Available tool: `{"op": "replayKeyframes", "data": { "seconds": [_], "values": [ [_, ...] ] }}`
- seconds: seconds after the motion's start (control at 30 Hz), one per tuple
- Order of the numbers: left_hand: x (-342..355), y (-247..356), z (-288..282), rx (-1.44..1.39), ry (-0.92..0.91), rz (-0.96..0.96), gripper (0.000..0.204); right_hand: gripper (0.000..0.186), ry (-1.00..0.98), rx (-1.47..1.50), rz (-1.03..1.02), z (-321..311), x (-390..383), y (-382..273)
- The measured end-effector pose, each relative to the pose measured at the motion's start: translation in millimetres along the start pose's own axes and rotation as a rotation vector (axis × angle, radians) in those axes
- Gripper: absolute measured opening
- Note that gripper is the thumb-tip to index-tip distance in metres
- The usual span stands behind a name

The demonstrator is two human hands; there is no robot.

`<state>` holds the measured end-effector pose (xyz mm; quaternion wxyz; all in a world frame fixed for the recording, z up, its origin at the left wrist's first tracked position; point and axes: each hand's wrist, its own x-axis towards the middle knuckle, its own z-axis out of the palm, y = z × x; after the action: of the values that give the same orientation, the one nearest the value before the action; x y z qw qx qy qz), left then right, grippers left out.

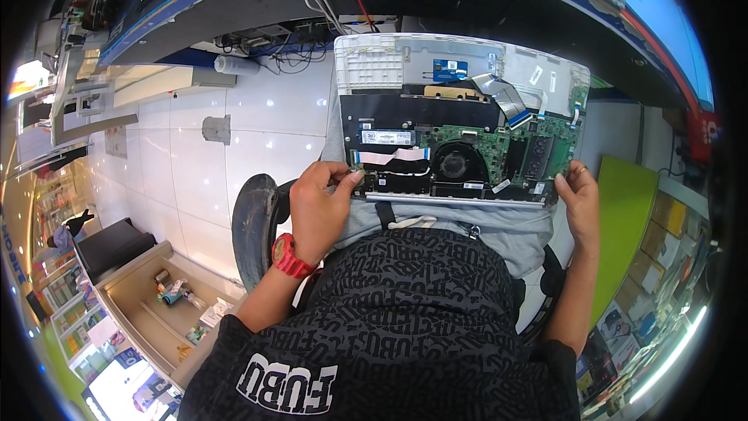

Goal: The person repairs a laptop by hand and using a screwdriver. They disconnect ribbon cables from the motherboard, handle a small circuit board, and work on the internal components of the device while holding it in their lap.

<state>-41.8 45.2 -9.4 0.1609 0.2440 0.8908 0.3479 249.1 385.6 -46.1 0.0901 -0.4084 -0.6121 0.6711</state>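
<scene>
An opened laptop base [460, 121] rests across my lap with its inside facing up. Its round black fan [454, 162], a green circuit board [557, 148], a slim storage stick [386, 137] and a folded silver ribbon cable [502, 97] show. My left hand [321, 199] pinches the near left corner between thumb and fingers, a red watch on that wrist. At the near right corner, my right hand [578, 195] is closed on the edge, thumb on top. The fingers beneath the base are hidden.
A dark workbench edge [234, 12] runs across the far side, with white and red cables hanging down. An open drawer [167, 308] with small items stands at lower left. A green panel [627, 218] and boxed goods are at right. White floor tiles [265, 125] lie to the left.
</scene>
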Motion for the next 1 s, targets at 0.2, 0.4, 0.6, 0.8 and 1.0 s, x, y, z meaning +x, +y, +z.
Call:
{"op": "replayKeyframes", "data": {
  "seconds": [0.2,0.4,0.6,0.8,1.0],
  "values": [
    [12.4,-8.9,2.3,-0.239,-0.154,-0.196,0.025,0.023,-0.01,-0.003,0.005,-0.4,0.6,-0.2],
    [41.7,-22.0,-17.1,-0.192,-0.582,-0.296,0.022,0.022,-0.011,0.003,0.007,-0.4,-0.1,-0.6],
    [53.5,-17.5,-14.9,-0.275,-0.625,-0.266,0.026,0.022,-0.01,-0.006,0.004,-2.9,0.2,3.6],
    [75.6,-4.2,-25.1,-0.187,-0.762,-0.226,0.029,0.022,-0.002,-0.007,-0.008,1.4,-1.1,1.4],
    [72.2,-3.9,-18.8,-0.455,-0.81,-0.226,0.047,0.023,-0.006,0.011,-0.005,0.7,-1.1,2.3]
  ]
}}
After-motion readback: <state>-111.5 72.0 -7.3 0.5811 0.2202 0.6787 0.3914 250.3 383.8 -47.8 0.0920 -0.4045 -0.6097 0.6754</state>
